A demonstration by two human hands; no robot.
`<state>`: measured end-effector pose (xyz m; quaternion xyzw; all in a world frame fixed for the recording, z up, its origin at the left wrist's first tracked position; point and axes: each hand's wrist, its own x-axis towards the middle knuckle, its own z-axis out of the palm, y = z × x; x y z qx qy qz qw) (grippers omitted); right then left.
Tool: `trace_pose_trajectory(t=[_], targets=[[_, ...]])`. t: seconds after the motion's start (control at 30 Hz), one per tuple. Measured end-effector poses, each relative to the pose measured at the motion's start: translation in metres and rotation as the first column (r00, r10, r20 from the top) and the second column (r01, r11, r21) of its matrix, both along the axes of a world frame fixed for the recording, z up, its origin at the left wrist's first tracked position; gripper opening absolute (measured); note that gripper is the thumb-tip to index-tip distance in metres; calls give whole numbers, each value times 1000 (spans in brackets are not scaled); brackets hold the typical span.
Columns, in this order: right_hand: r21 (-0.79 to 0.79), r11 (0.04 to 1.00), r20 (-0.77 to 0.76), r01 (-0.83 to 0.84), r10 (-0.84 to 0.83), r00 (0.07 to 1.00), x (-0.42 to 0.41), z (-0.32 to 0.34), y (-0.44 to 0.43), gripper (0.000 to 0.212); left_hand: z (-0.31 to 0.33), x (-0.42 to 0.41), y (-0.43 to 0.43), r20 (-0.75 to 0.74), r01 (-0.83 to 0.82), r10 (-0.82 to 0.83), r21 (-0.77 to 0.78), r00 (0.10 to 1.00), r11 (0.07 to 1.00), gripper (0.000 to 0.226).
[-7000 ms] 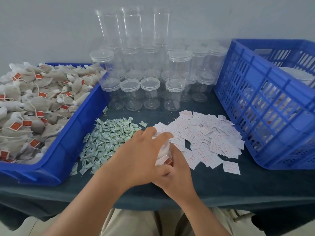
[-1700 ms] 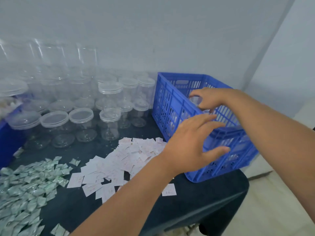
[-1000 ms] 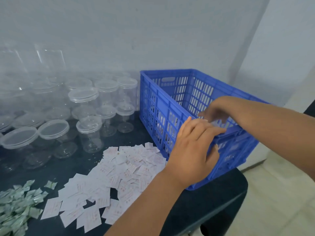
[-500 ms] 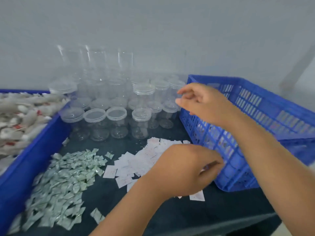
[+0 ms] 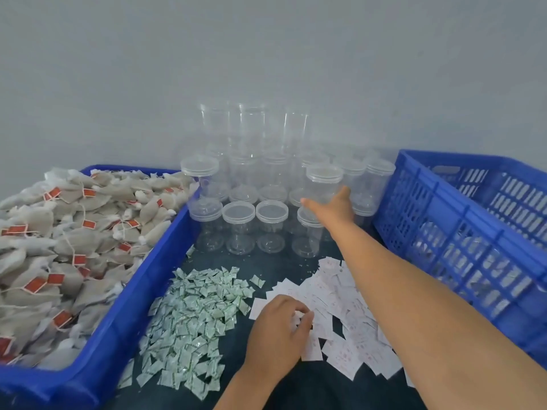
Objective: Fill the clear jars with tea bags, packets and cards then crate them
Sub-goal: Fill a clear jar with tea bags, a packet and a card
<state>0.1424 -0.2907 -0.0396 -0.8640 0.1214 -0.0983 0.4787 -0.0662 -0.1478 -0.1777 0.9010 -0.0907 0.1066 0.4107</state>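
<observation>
Clear lidded jars (image 5: 240, 226) stand stacked at the back of the dark table. My right hand (image 5: 333, 210) reaches far forward and wraps round one clear jar (image 5: 324, 182) in the upper layer. My left hand (image 5: 278, 329) is down on the pile of white cards (image 5: 343, 294), fingers curled and pinching a card. Small green packets (image 5: 195, 318) lie heaped left of the cards. Tea bags (image 5: 68, 235) with red tags fill the blue tray (image 5: 165, 261) on the left. The blue slatted crate (image 5: 461, 232) stands on the right, with jars dimly visible through its wall.
A grey wall rises directly behind the jar stack. The dark table top (image 5: 284, 261) shows between the jars and the two piles. The tray's wall and the crate's wall hem in the working space on both sides.
My right hand has moved from beside the crate's rim forward to the jar stack and taken hold of a jar. My left hand has dropped onto the white cards.
</observation>
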Motion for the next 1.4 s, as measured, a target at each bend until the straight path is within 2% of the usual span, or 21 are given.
trace_pose_trajectory(t=[0.1,0.2,0.27,0.37,0.5,0.6,0.7,0.77,0.83,0.87,0.93,1.0,1.07,1.13,1.2,1.27,1.3,1.4], targets=[[30,999,165,-37,32,986,-11,7,4,102,-9,5,1,-26,-50,47,-156,999,986,19],[156,969,313,-191,135,940,-53,11,5,90,-13,9,4,-50,-88,79,-206,996,975,14],[228,932,354,-282,191,915,-97,0,5,85,-12,11,6,-73,-103,88,-248,994,963,16],[352,885,432,-305,135,892,-171,-46,12,77,-10,11,6,-107,-116,88,-290,990,950,12],[505,803,374,-315,125,919,-246,-119,32,74,-6,8,8,-131,-95,52,-350,990,932,9],[501,830,364,-244,53,930,-259,-134,31,74,-4,6,9,-147,-103,44,-425,988,899,14],[508,823,347,-256,76,935,-256,-133,30,73,2,5,12,-181,-176,91,-535,979,826,20],[516,811,317,-276,118,941,-253,-133,30,73,5,5,16,-222,-232,113,-634,968,738,25],[453,845,290,-283,161,944,-252,-135,28,73,8,1,20,-238,-261,121,-741,964,618,26],[402,868,276,-291,188,942,-252,-136,27,76,10,-2,22,-214,-248,129,-771,968,586,30],[300,889,270,-346,269,925,-253,-136,27,85,19,-9,24,-94,-161,141,-786,985,597,42],[233,879,291,-416,346,892,-254,-134,29,92,41,-13,29,84,13,79,-765,993,644,51],[200,861,304,-468,400,865,-255,-133,30,96,67,-12,38,166,186,-97,-695,981,695,56],[235,836,298,-495,423,856,-258,-134,30,102,91,-12,46,143,330,-307,-593,941,735,61],[306,799,302,-517,433,849,-259,-134,28,107,107,-17,44,81,427,-442,-460,893,778,58],[305,777,343,-551,450,824,-259,-135,24,103,111,-22,37,79,455,-452,-279,889,846,41],[297,770,346,-564,464,816,-259,-135,22,98,109,-24,35,126,457,-441,-181,889,871,35],[261,811,293,-523,450,844,-258,-138,20,92,105,-33,34,192,389,-393,59,899,919,48]])
